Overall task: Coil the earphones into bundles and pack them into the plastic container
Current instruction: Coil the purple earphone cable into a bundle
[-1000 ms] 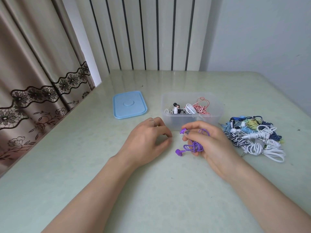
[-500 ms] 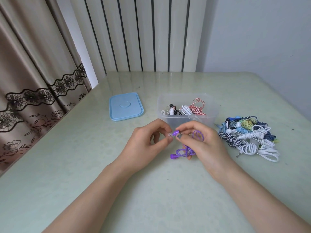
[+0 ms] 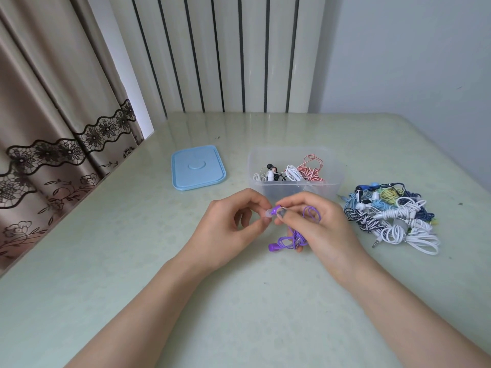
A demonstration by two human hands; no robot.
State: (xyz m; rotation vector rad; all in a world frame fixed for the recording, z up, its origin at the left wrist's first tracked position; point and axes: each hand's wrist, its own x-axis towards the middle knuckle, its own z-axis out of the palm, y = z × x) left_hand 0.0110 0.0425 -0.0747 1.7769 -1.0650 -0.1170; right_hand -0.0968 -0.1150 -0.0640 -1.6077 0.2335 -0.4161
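Since a second ago your left hand [image 3: 233, 224] is pinching the earbud at 12 o'clock of the purple earphones [image 3: 292, 235] your right hand [image 3: 318, 224] is gripping, risking pulling loops loose.

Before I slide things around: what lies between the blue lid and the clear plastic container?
Nothing: in the head view only bare pale green tabletop separates the flat blue rectangular lid from the clear plastic container.
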